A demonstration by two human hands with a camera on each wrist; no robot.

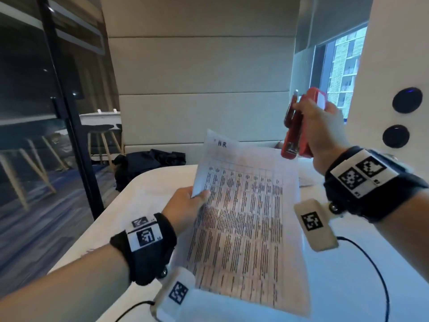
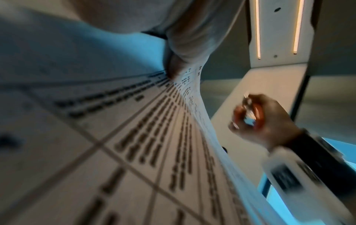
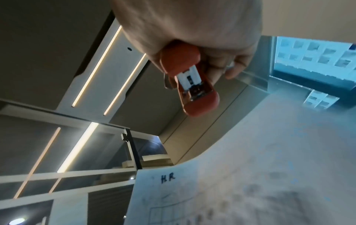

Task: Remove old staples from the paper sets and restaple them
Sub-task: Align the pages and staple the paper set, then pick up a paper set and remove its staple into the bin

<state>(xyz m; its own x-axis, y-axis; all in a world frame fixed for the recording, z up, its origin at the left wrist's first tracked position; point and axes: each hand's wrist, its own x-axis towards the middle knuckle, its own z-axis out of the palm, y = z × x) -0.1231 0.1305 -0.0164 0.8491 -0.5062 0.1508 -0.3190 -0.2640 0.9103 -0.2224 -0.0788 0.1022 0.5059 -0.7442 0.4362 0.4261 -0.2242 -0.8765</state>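
A paper set [image 1: 246,219] printed with a table and marked "HR" at its top is held up above the white table [image 1: 144,196]. My left hand [image 1: 188,205] pinches its left edge, thumb on top; the left wrist view shows the sheets [image 2: 154,137] running away from the fingers [image 2: 173,64]. My right hand [image 1: 322,126] grips a red stapler [image 1: 299,126] raised to the right of the paper's top right corner, nose pointing down. In the right wrist view the stapler [image 3: 190,80] hangs above the paper [image 3: 250,167], apart from it. The stapler [image 2: 250,112] appears blurred in the left wrist view.
Dark cloth or a bag [image 1: 148,163] lies beyond the table's far edge by the padded wall. More paper [image 1: 306,180] lies on the table under my right wrist. A glass partition [image 1: 58,101] stands at the left, a window [image 1: 341,73] at the right.
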